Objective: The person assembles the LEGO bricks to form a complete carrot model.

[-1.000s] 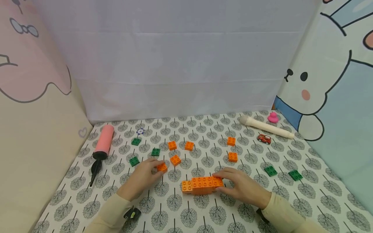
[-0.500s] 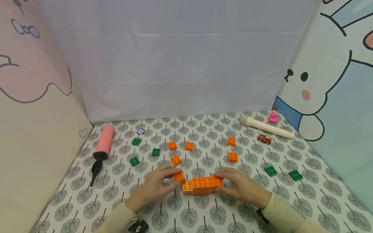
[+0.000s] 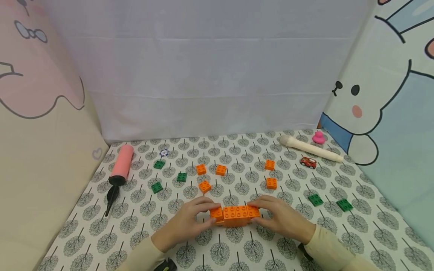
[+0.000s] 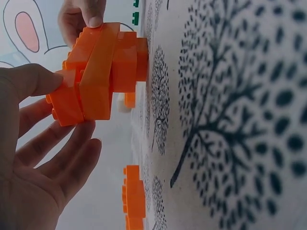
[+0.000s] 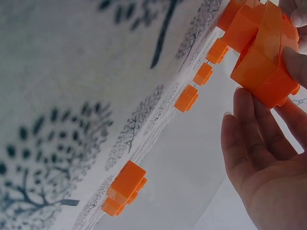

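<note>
My left hand (image 3: 188,224) pinches a small orange toy brick (image 3: 216,213) between thumb and fingertips at the left end of a stepped orange brick build (image 3: 235,216). In the left wrist view this brick (image 4: 64,98) lies against the build's upper layer (image 4: 100,72), with a thin gap along the seam. The build narrows in layers down to the tablecloth. At its right end, my right hand (image 3: 283,218) grips the top brick (image 3: 253,211) with thumb and fingers. The right wrist view shows that end brick (image 5: 276,79) between the thumb and fingertips.
Loose orange bricks (image 3: 205,186) lie behind the build, more at right (image 3: 271,183). Green bricks (image 3: 157,187) are scattered left and right. A pink pump-like tube (image 3: 122,163) lies far left. At back right are a cream stick (image 3: 312,148), red toy car (image 3: 308,162) and pink duck (image 3: 318,137).
My left hand has carried the orange brick rightward from beside the loose bricks onto the left end of the build. The right hand has kept its hold on the right end.
</note>
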Demonstrator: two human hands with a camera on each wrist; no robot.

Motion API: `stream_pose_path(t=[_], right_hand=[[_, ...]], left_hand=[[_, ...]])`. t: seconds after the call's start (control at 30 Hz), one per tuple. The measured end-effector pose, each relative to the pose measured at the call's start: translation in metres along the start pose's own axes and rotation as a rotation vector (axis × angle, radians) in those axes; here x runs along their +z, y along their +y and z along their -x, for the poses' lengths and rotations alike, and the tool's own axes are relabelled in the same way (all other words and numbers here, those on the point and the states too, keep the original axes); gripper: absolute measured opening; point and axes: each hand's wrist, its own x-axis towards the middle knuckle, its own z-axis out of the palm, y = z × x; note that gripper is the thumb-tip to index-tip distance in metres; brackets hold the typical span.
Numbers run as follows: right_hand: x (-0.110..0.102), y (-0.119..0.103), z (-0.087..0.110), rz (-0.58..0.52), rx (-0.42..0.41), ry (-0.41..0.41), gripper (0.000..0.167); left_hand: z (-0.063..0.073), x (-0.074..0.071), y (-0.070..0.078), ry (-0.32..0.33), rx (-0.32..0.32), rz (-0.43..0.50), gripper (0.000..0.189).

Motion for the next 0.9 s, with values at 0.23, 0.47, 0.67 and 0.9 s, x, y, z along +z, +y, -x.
stream_pose_path(t=[0.23,0.47,0.67,0.9], right_hand=[[0.0007,0.0,0.0003,0.006,-0.002,0.005,0.043],[0.0004,0.0002,0.0003,0.005,-0.002,0.003,0.043],[0.0003,0.0002,0.0,0.008,-0.004,0.004,0.044],[0.0006,-0.0001,-0.0004,0.005,0.004,-0.003,0.043]], left_hand=[[0.0004,0.0002,0.0023,-0.052,-0.064,0.0,0.039],[0.0008,0.0018,-0.0003,-0.128,-0.196,0.202,0.042],[-0.0004,0.0014,-0.0038,-0.162,-0.254,0.317,0.045],[-0.0027,0.0,-0.0063,-0.179,-0.288,0.385,0.045]])
